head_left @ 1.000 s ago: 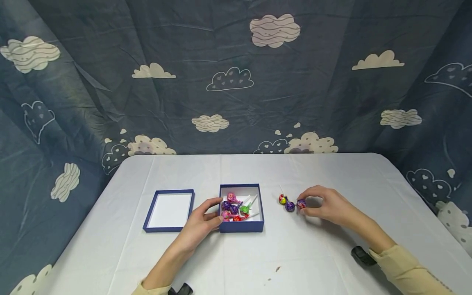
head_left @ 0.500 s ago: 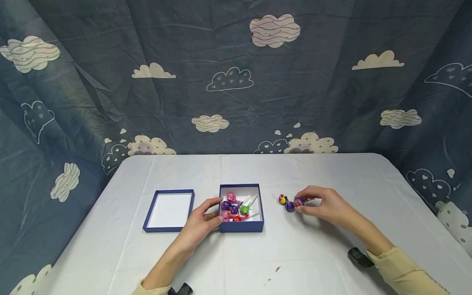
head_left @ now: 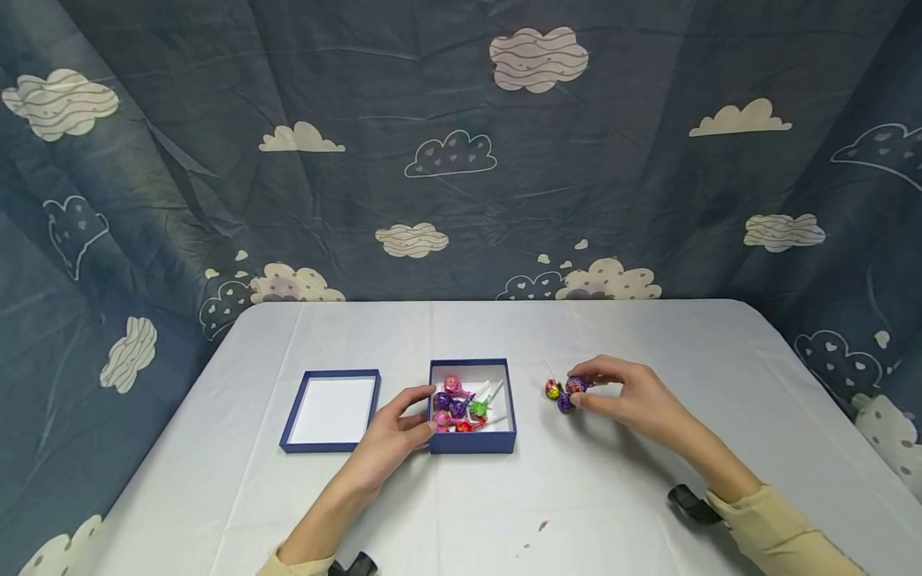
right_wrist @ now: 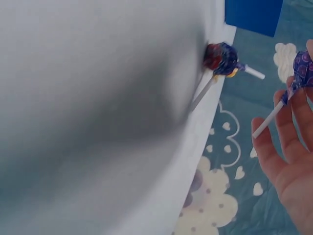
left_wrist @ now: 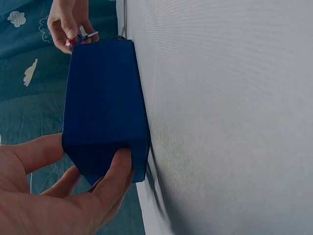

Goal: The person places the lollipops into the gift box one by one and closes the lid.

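My left hand (head_left: pixel 394 436) holds the left side of an open blue box (head_left: pixel 471 442), thumb and fingertips at its rim and wall. Several wrapped lollipops (head_left: pixel 458 408), pink, purple, green and red, lie inside with white sticks. To the right of the box, my right hand (head_left: pixel 634 392) pinches a purple-wrapped lollipop (right_wrist: pixel 302 68), its white stick pointing back toward the palm. Just beside those fingertips, a dark purple lollipop (head_left: pixel 565 403) and a red-and-yellow lollipop (head_left: pixel 551 389) rest on the table; the held one partly overlaps the purple one in the head view.
A blue-edged box lid (head_left: pixel 330 448), white inside, lies left of the box. The white-covered table (head_left: pixel 612 512) has small brown specks (head_left: pixel 543 526) near its front. Behind it hangs a dark cloud-patterned cloth (head_left: pixel 324 208).
My right hand has moved slightly left and up with the purple lollipop, from beside the two others to over them. My left hand and the box have stayed in place.
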Demonstrator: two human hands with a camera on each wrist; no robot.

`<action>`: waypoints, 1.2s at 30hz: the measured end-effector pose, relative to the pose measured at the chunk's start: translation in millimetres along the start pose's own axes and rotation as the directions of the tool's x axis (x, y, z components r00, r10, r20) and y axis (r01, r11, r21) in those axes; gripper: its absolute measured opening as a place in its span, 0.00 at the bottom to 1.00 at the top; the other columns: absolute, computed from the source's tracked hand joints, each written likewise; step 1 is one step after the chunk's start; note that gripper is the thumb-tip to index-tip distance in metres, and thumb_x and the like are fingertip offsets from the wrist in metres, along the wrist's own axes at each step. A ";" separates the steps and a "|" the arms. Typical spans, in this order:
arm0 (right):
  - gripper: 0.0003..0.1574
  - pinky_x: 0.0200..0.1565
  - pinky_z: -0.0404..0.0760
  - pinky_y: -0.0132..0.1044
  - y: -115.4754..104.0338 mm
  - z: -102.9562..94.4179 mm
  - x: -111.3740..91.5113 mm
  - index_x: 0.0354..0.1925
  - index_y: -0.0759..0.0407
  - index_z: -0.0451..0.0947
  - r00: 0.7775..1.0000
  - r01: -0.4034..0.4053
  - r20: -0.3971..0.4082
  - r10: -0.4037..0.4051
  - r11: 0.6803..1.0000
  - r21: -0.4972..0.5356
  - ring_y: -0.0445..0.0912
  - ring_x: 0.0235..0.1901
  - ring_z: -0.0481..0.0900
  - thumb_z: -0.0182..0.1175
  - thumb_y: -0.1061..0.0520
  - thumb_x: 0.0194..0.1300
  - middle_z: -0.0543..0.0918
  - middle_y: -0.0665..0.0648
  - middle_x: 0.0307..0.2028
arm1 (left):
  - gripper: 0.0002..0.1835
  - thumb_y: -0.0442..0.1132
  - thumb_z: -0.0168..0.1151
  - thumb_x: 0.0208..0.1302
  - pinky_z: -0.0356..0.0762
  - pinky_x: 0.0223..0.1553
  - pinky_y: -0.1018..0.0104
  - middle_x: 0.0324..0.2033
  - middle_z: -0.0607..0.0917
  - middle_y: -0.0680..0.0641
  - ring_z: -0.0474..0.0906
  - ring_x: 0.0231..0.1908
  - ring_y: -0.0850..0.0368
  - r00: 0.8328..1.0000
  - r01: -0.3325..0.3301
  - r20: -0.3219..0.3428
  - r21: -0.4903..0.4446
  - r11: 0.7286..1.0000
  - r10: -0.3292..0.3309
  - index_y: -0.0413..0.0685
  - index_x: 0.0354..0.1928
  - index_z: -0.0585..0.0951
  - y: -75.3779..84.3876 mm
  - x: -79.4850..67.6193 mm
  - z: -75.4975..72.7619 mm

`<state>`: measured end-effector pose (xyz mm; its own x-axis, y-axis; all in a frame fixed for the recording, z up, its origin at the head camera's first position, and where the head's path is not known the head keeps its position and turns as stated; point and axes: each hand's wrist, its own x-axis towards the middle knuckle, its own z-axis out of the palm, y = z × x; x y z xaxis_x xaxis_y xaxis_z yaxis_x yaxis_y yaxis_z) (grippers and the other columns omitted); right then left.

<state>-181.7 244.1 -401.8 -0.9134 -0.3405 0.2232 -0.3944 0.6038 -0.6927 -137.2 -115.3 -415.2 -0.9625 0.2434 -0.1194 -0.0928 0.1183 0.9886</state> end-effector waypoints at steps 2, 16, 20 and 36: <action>0.18 0.52 0.75 0.55 -3.5 1.6 1.2 0.47 0.49 0.83 1.000 0.005 -0.014 -0.005 1.000 0.006 0.44 0.45 0.80 0.72 0.49 0.59 0.83 0.43 0.42 | 0.28 0.31 0.57 0.67 0.77 0.54 0.52 0.68 0.65 0.35 0.72 0.61 0.39 1.000 -0.002 0.002 0.000 1.000 0.002 0.43 0.69 0.67 -0.1 0.1 0.0; 0.17 0.52 0.77 0.43 -23.4 14.0 9.8 0.49 0.43 0.83 0.991 0.105 -0.092 -0.100 0.993 0.049 0.41 0.46 0.80 0.71 0.50 0.60 0.83 0.40 0.44 | 0.28 0.31 0.58 0.67 0.76 0.55 0.52 0.69 0.63 0.37 0.71 0.61 0.39 1.000 0.005 -0.013 0.010 1.000 -0.004 0.44 0.69 0.69 -0.5 0.9 0.6; 0.18 0.51 0.78 0.41 -31.1 18.3 12.2 0.49 0.43 0.83 0.988 0.106 -0.118 -0.096 0.991 0.076 0.40 0.46 0.80 0.71 0.51 0.60 0.83 0.39 0.42 | 0.28 0.32 0.58 0.67 0.75 0.55 0.51 0.70 0.62 0.37 0.70 0.62 0.39 1.000 0.008 -0.016 0.017 1.000 -0.007 0.45 0.69 0.69 0.4 0.9 0.6; 0.19 0.51 0.76 0.34 -53.0 40.1 25.0 0.49 0.52 0.82 0.980 0.103 -0.192 -0.060 0.969 0.223 0.42 0.44 0.80 0.72 0.57 0.59 0.85 0.47 0.41 | 0.28 0.31 0.58 0.66 0.75 0.56 0.51 0.69 0.63 0.37 0.70 0.62 0.40 1.000 0.003 -0.008 -0.002 1.000 -0.003 0.44 0.69 0.69 -1.0 1.7 -0.6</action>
<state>-179.6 174.8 -386.9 -0.8904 -0.2315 0.3918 -0.4539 0.3897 -0.8013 -139.0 -115.6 -416.3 -0.9642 0.2352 -0.1222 -0.0967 0.1168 0.9884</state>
